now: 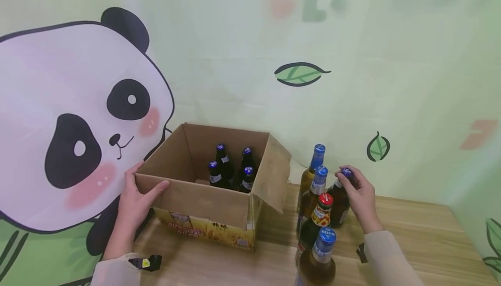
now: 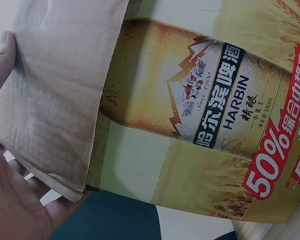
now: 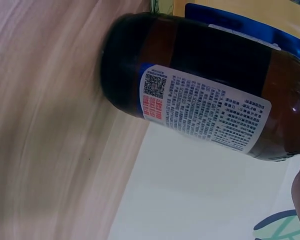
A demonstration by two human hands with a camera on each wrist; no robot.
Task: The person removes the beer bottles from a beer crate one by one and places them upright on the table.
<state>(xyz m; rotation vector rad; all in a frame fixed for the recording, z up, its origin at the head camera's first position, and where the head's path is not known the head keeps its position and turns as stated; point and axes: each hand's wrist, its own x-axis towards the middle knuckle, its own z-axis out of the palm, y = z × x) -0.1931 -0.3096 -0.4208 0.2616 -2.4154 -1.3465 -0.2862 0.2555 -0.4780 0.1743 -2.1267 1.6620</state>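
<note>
My left hand (image 1: 135,201) grips the left front corner of an open cardboard box (image 1: 192,186), its thumb over the folded-down front flap (image 2: 60,95). Inside the box, several dark beer bottles (image 1: 224,164) with blue caps stand upright. On the right, my right hand (image 1: 362,196) pinches a brown beer bottle (image 1: 339,201) by its blue-capped top. Close up in the right wrist view, that bottle's back label (image 3: 205,107) shows a QR code. Its base is at the wooden tabletop; whether it touches cannot be told.
Left of the held bottle runs a row of beer bottles: blue-capped ones (image 1: 322,251) and a red-capped one (image 1: 322,216). A side flap (image 1: 274,173) of the box sticks out toward them. Behind the wooden table (image 1: 411,225) hangs a panda-printed backdrop (image 1: 235,81).
</note>
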